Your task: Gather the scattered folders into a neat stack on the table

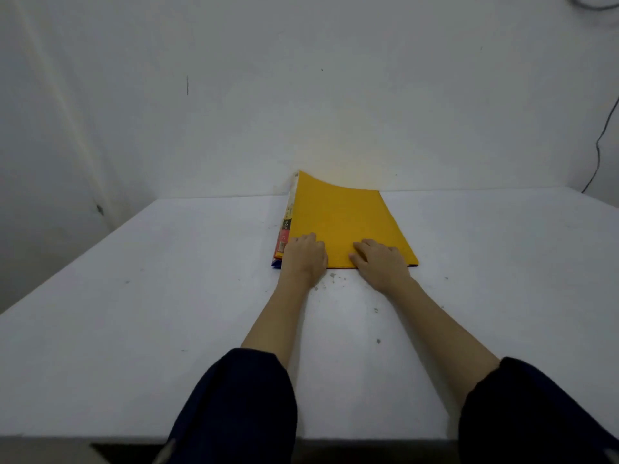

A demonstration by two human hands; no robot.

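Observation:
A yellow folder (341,222) lies on top of a stack at the far middle of the white table (134,296), its far left corner curling up against the wall. Under it, edges of a red and a blue folder (275,264) peek out at the near left corner. My left hand (304,256) rests on the stack's near left corner, fingers curled over the edge. Flat on the yellow cover near the front edge lies my right hand (380,259), fingers spread and pointing left. Neither hand lifts anything.
A white wall (301,95) stands right behind the stack. A black cable (599,145) hangs down the wall at the far right. Small dark specks (378,341) dot the tabletop near my arms. The table's front edge runs below my dark sleeves.

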